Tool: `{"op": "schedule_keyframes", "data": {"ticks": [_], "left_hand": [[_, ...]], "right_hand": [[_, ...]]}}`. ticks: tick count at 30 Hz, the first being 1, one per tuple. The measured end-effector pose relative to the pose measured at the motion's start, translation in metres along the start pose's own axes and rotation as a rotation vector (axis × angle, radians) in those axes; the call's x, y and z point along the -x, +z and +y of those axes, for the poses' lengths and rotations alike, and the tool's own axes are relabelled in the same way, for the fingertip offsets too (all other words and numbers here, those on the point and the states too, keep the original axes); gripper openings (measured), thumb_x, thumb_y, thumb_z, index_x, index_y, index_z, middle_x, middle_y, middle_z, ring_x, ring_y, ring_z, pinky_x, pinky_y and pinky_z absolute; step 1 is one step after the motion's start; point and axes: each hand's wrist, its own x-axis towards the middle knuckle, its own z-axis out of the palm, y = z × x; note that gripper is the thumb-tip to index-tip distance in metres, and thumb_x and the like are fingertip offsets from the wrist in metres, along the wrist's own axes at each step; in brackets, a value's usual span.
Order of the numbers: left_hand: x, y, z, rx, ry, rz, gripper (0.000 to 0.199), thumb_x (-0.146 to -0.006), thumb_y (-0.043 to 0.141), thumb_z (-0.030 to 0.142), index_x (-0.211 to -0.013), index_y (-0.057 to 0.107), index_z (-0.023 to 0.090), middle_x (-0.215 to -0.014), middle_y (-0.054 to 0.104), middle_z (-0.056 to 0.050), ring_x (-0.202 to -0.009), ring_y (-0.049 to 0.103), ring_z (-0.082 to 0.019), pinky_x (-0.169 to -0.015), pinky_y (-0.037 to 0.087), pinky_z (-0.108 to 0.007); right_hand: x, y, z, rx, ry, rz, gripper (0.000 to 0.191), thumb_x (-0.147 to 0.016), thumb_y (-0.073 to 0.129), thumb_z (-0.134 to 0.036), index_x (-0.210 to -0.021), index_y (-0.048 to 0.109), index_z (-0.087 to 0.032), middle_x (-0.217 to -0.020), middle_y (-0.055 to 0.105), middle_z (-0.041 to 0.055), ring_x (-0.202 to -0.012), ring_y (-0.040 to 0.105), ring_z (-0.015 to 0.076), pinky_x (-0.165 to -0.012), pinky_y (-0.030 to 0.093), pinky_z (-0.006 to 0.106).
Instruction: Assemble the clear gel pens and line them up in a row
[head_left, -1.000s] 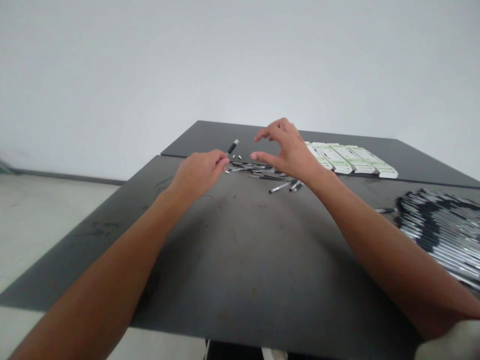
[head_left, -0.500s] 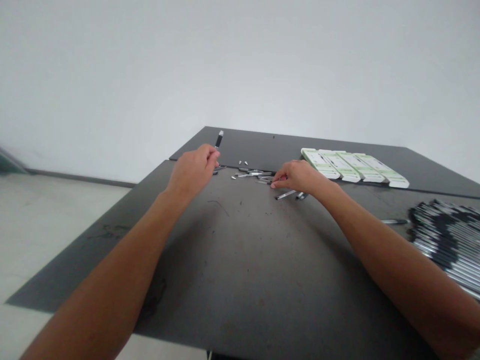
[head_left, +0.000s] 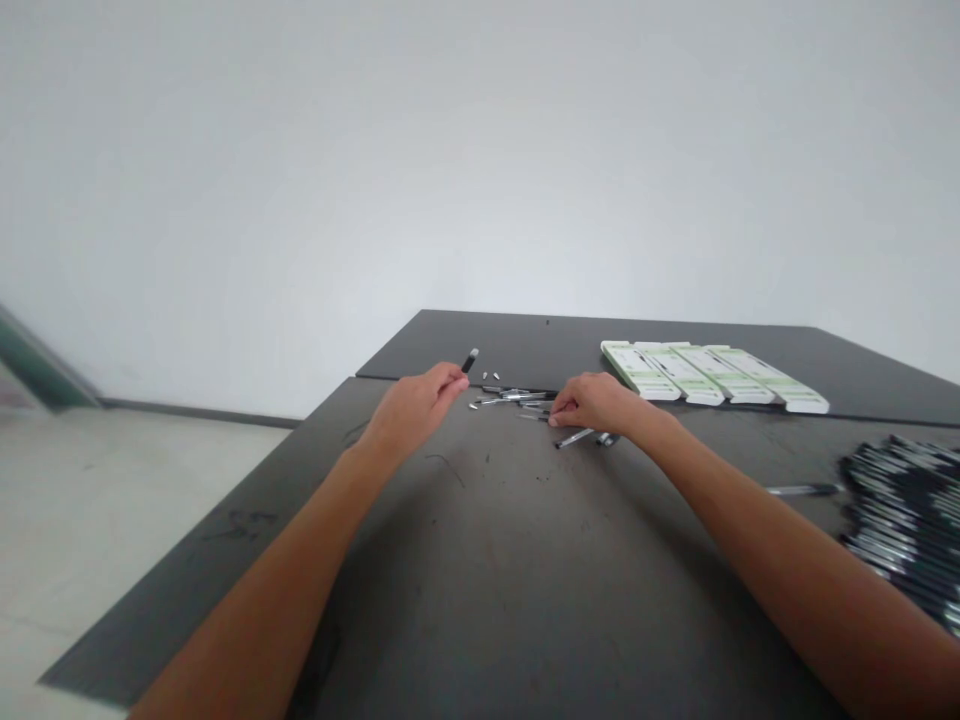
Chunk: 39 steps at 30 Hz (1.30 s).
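Observation:
My left hand (head_left: pixel 414 408) is pinched shut on a short black-and-white pen part (head_left: pixel 469 361), which sticks out past the fingertips. My right hand (head_left: pixel 594 405) rests low at the edge of a loose scatter of slim silver-and-black pen parts (head_left: pixel 516 398), its fingertips closed together against a thin pen piece (head_left: pixel 534 416). Whether that piece is gripped cannot be seen. A silver pen barrel (head_left: pixel 574 438) lies just below these fingers.
White-and-green flat cardboard boxes (head_left: pixel 712 374) lie in a row on the dark table (head_left: pixel 525 520). A large heap of black-and-silver pens (head_left: pixel 904 528) sits at the right, with a single pen (head_left: pixel 802 489) beside it. The table's left edge meets a pale floor.
My right hand has come down from a raised, open pose to the pen parts, fingers closed. The view has tilted up, so the table sits lower in the frame.

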Motion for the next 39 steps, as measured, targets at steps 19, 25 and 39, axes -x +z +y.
{"op": "schedule_keyframes", "data": {"ticks": [19, 25, 39], "left_hand": [[0.014, 0.010, 0.053, 0.120, 0.083, 0.011, 0.027, -0.110, 0.055, 0.044, -0.117, 0.072, 0.024, -0.107, 0.087, -0.006, -0.098, 0.083, -0.026, -0.080, 0.057, -0.033], [0.038, 0.030, 0.097, 0.136, 0.269, -0.116, 0.029, -0.110, 0.054, 0.048, -0.113, 0.075, 0.027, -0.101, 0.086, -0.003, -0.086, 0.081, -0.023, -0.074, 0.053, -0.031], [0.065, 0.041, 0.130, 0.024, 0.495, -0.273, 0.042, -0.117, 0.039, 0.051, -0.114, 0.075, 0.031, -0.081, 0.081, 0.000, -0.069, 0.075, -0.021, -0.068, 0.052, -0.033]], "right_hand": [[0.129, -0.021, -0.035, -1.047, 0.017, 0.258, 0.056, -0.101, 0.065, -0.056, -0.146, 0.056, -0.026, -0.093, 0.075, 0.0019, -0.072, 0.059, 0.0162, -0.066, 0.045, 0.030], [0.189, -0.004, -0.039, -1.715, 0.239, 0.347, 0.017, -0.087, 0.077, -0.037, -0.098, 0.083, -0.026, -0.081, 0.070, 0.0023, -0.066, 0.055, 0.0158, -0.056, 0.042, 0.029], [0.224, -0.003, -0.055, -1.399, 0.104, 0.783, 0.026, -0.102, 0.069, -0.057, -0.093, 0.085, -0.039, -0.081, 0.081, -0.0005, -0.049, 0.059, 0.0125, -0.042, 0.037, 0.031]]}}
